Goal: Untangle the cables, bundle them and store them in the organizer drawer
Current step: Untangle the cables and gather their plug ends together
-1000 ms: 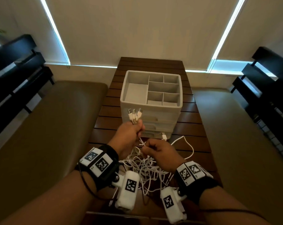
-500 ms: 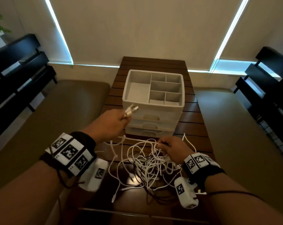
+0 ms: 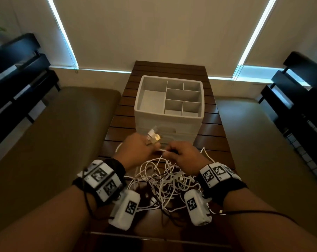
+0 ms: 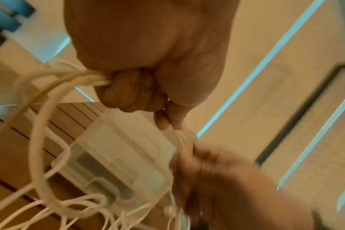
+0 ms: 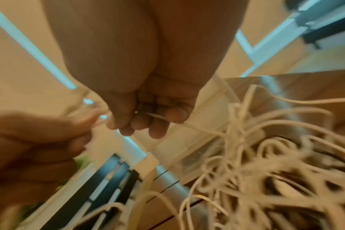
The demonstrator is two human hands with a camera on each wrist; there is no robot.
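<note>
- Bench (image 3: 54, 135): a tan padded seat lies along the left edge of the table.
- Left hand (image 3: 135, 149): positioned above the near half of the table, directly in front of the organizer. The fingers are curled into a fist around several white cables. The left wrist view shows the strands entering the fist (image 4: 148, 62) at its lower side and looping down towards the table.
- Connector ends (image 3: 153, 136): a cluster of white plugs projects from the top of the left fist, overlapping the organizer's front face in the head view.
- Organizer (image 3: 169, 122): a white unit standing upright on the middle of the table, beyond both hands. Its top tray is divided into several open compartments. Drawer fronts are stacked below the tray; the drawers appear closed.
- Table (image 3: 212, 140): dark slatted wood; it carries the organizer and the cables.
- Cables (image 3: 165, 179): a tangled heap of white leads, with a few dark strands mixed in, lies on the table between the two wrists and nearer the person than the organizer.
- Right hand (image 3: 184, 157): just beside the left hand, almost touching it. In the right wrist view the thumb and curled fingers (image 5: 158, 124) pinch a single white strand that runs down into the heap.
</note>
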